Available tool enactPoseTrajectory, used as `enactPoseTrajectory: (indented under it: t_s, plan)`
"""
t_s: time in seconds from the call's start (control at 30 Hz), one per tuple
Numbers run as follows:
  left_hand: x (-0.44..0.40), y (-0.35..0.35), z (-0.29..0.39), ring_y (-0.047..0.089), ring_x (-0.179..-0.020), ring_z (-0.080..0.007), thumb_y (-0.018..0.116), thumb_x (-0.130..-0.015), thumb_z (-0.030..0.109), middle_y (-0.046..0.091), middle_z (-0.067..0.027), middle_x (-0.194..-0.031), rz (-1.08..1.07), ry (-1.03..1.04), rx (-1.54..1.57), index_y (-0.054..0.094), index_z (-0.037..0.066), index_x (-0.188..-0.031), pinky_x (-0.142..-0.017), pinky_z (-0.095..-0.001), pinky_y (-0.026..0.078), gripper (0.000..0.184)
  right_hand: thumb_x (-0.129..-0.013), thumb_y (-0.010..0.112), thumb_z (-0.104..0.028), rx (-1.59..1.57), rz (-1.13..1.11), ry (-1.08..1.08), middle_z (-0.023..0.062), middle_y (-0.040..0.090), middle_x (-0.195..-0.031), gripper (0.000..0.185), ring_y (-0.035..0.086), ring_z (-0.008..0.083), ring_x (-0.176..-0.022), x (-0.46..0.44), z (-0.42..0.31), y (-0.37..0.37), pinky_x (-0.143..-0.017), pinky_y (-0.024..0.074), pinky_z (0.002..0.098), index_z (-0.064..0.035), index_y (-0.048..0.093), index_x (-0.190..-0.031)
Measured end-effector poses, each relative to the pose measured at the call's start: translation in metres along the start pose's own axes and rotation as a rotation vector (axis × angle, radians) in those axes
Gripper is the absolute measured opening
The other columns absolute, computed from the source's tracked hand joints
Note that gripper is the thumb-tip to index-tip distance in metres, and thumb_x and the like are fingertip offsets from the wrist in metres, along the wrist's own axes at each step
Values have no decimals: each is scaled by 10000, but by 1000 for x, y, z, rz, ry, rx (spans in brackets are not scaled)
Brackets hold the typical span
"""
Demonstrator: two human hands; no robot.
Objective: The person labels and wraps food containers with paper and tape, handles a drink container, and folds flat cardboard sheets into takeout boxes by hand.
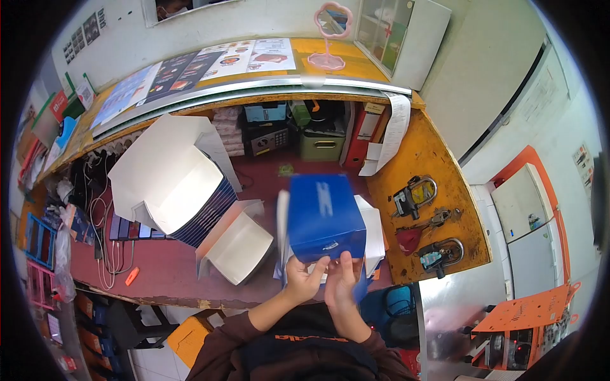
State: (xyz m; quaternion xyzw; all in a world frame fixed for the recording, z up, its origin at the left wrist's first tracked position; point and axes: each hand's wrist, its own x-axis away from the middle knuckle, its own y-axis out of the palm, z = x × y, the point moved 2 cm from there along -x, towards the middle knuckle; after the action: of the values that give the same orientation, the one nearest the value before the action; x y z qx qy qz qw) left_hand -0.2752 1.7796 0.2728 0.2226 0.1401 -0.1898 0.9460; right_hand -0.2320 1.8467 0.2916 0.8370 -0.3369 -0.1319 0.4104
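A blue box [325, 213] with a small white mark on its near face is held up over the front of the dark red desk [159, 279]. My left hand [303, 278] grips its lower edge from the left, thumb against the near side. Close beside it, my right hand [344, 279] grips the same edge, thumb pointing up. Behind and around the blue box, white flaps or sheets [370, 232] show in part; what they belong to is partly hidden. To the left, two open boxes with white insides, one large [190, 190] and one smaller [238, 251], stand on the desk.
A green metal box [322, 147], a red binder [363, 134] and a small safe [269, 141] fill the shelf behind. Locks [414, 195] with keys lie at the right. Cables and an orange cutter [132, 275] lie at the left. A pink mirror [333, 22] stands above.
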Motion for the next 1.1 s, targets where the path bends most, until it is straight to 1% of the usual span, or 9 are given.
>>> enactPoseTrajectory:
  t_s: [0.17, 0.23, 0.3, 0.4, 0.57, 0.7, 0.8, 0.9, 1.1]
  plan:
    - [-15, -30, -11, 552, -855, -107, 488, -910, 219, 588, -49, -977, -110, -400, 190, 538, 31, -1013, -682, -302, 454, 220, -809, 602, -33, -181, -48, 305, -67, 553, -788, 207, 499, 40, -649, -20, -17, -7, -592, 402, 188, -140, 547, -977]
    - [-19, -31, 0, 541, -882, -105, 470, -912, 245, 575, -37, -1048, 48, -680, 1289, 545, 31, -1047, -754, -317, 436, 264, -799, 581, 14, 4, 14, 92, -48, 569, -846, 260, 507, 32, -692, -23, -21, -9, -577, 393, 162, -115, 539, -1020]
    - [-19, -28, 2, 539, -901, -95, 520, -885, 191, 588, -45, -1036, -33, -698, 1267, 550, 22, -1061, -774, -289, 409, 246, -776, 601, 29, 59, 49, 12, 39, 563, -1026, 392, 537, 136, -923, -22, -17, -10, -824, 433, 279, -64, 503, -1144]
    - [0, -21, -16, 542, -672, -51, 691, -771, 113, 624, -30, -775, 95, -353, -35, 618, -1, -900, -549, -189, 381, 186, -777, 594, 31, 195, -16, -188, 66, 530, -1097, 442, 492, 179, -1046, -17, -11, -16, -950, 363, 324, -41, 458, -1190]
    - [3, -22, -20, 452, -502, -40, 692, -781, 173, 580, -2, -602, 215, -538, 108, 643, 6, -748, -468, -192, 343, 177, -789, 574, 32, 48, -36, -59, 79, 486, -1159, 479, 461, 185, -1081, -6, 15, -17, -970, 351, 339, -51, 401, -1228]
    - [0, -36, 9, 519, -483, -96, 686, -766, 308, 559, -29, -538, -460, -831, -183, 640, 29, -670, -454, -221, 379, 299, -806, 589, -8, 200, 55, 92, 64, 542, -1068, 369, 530, 170, -983, -31, 11, -51, -899, 420, 322, -43, 475, -1156]
    - [0, -41, 39, 569, -571, -203, 741, -671, 287, 604, -87, -779, -303, -31, -1146, 605, 52, -919, -504, -294, 430, 368, -821, 603, -116, 808, -105, 35, 86, 542, -1084, 382, 530, 244, -990, -26, 18, -60, -914, 404, 378, -38, 469, -1170]
    - [2, -62, 4, 627, -756, -267, 696, -694, 399, 617, -160, -871, -313, -325, -1009, 530, 64, -1074, -654, -359, 487, 533, -805, 634, -272, 1591, -563, -387, 111, 542, -1114, 458, 524, 308, -1011, -11, 18, -55, -900, 383, 441, -49, 476, -1174]
    - [56, -120, -49, 613, -807, -197, 573, -858, 343, 575, -141, -1042, 132, -821, 19, 379, 8, -1240, -675, -286, 519, 544, -795, 611, -262, 1817, -1173, -274, 104, 605, -822, 245, 571, 277, -794, 8, 38, -15, -738, 395, 376, -48, 602, -916]
